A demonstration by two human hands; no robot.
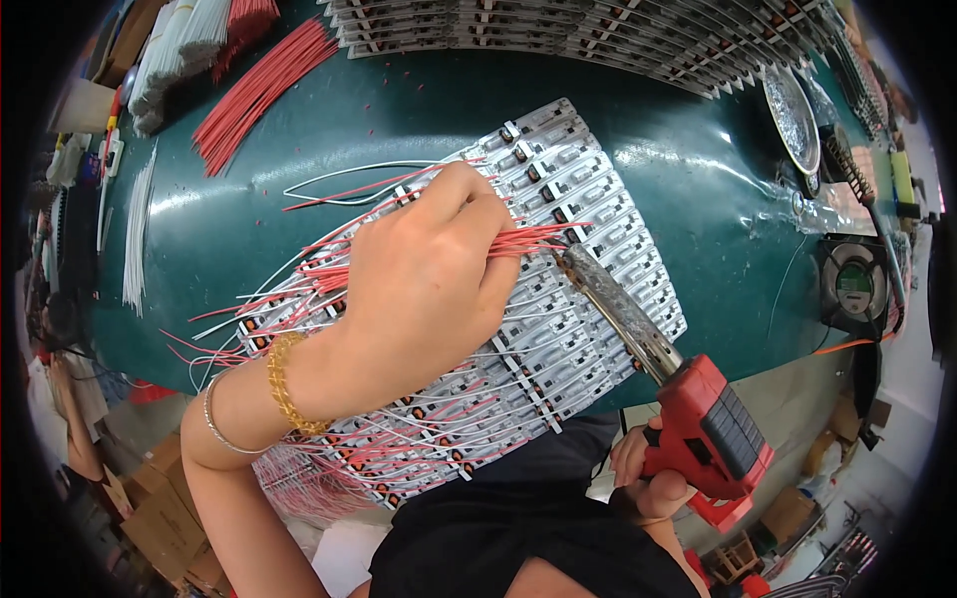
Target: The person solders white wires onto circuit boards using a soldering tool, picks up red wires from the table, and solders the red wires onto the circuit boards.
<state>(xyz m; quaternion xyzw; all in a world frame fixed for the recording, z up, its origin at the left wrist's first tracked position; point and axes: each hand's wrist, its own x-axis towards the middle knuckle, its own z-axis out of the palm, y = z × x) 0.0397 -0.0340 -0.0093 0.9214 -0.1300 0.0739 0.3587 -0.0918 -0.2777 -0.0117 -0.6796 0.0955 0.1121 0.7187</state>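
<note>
My left hand (429,269) is closed round a bundle of red wires (533,237), whose ends stick out to the right past the fingers. It hangs over a panel (633,259) of many small grey-white units with black and orange parts, set in rows. White and red wires run from many of these units. My right hand (648,473) grips a red soldering gun (706,429) at the lower right. Its long metal barrel (623,311) slants up and left, the tip close to the ends of the red wires. Whether the tip touches them I cannot tell.
Loose red wires (261,95) and bundled white wires (179,55) lie at the upper left of the green table (439,95), with thinner white wires (138,239) below. Stacked panels (558,30) stand at the back. A metal dish (793,115) and a black fan-like device (855,282) are at right.
</note>
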